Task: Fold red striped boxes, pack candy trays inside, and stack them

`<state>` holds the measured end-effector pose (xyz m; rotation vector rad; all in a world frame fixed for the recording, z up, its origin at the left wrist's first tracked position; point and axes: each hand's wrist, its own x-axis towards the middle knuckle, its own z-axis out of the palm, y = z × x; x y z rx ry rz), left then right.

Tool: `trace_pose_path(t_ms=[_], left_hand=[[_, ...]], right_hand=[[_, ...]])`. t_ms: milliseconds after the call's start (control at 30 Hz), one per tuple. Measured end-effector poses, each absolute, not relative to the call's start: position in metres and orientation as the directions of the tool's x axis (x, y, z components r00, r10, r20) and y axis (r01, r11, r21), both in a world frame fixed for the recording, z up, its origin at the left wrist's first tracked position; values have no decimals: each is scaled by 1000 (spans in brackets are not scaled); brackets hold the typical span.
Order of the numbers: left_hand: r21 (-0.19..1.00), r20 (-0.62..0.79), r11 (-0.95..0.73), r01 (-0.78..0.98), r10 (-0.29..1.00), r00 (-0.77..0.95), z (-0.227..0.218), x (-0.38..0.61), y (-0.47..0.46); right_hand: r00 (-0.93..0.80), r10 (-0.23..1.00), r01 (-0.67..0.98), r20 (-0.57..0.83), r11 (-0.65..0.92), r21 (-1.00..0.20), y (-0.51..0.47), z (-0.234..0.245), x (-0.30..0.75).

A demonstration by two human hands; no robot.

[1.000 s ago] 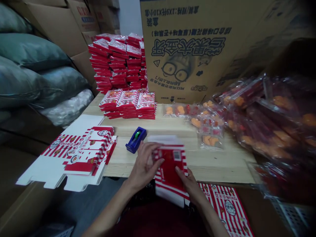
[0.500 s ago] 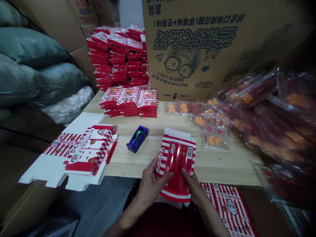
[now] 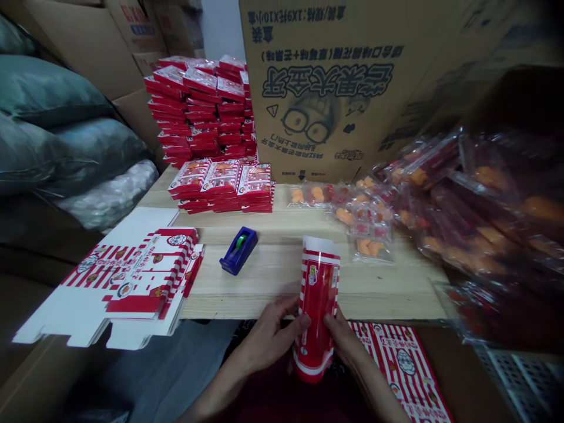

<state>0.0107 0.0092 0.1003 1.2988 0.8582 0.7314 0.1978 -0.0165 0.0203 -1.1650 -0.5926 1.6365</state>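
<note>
A red and white printed carton (image 3: 321,294) is squeezed between my two hands at the table's front edge, bowed into a rounded tube shape. My left hand (image 3: 279,332) grips its left side, thumb on the front face. On the opposite side my right hand (image 3: 346,335) holds it, thumb also on the front. The fingers behind the carton are hidden. Left of it on the table stands a blue tape dispenser (image 3: 239,251) with a green roll. Flat unfolded cartons (image 3: 132,282) lie in a pile at the table's left.
Filled red boxes (image 3: 220,182) stand in stacks, with a taller stack (image 3: 198,111) behind. A large brown cardboard box (image 3: 317,88) rises at the back. Clear-wrapped candy packs (image 3: 370,223) heap up on the right. More striped cartons (image 3: 403,370) lie below the table edge.
The carton was broad and nearly flat; now it is pressed in from both sides and curved. My hands have come closer together. The whole view has shifted slightly.
</note>
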Motion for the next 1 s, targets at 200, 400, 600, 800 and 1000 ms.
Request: trace_pose_path(t_ms=[200,400,600,800,1000], left_hand=[[989,-142,142,36,870,473,105,6,5],[987,-87,20,157,896,435,93,2,3],[923,-283,360,-139,876,390,67,-8,3],[861,-305,423,-281,873,381,47,-22,16],[857,-324,433,-281,875,361,38,-17,20]], right_hand=[[-47,923,-455,-383,-361,-814,-13,29,197],[-14,923,-371,-385,-362,-855,-12,31,196],[-184,960,-513,-210,-276,-813,1,54,220],[-289,943,-513,-165,-298,-805,8,41,224],[-209,934,-558,-289,-357,-749,-9,23,214]])
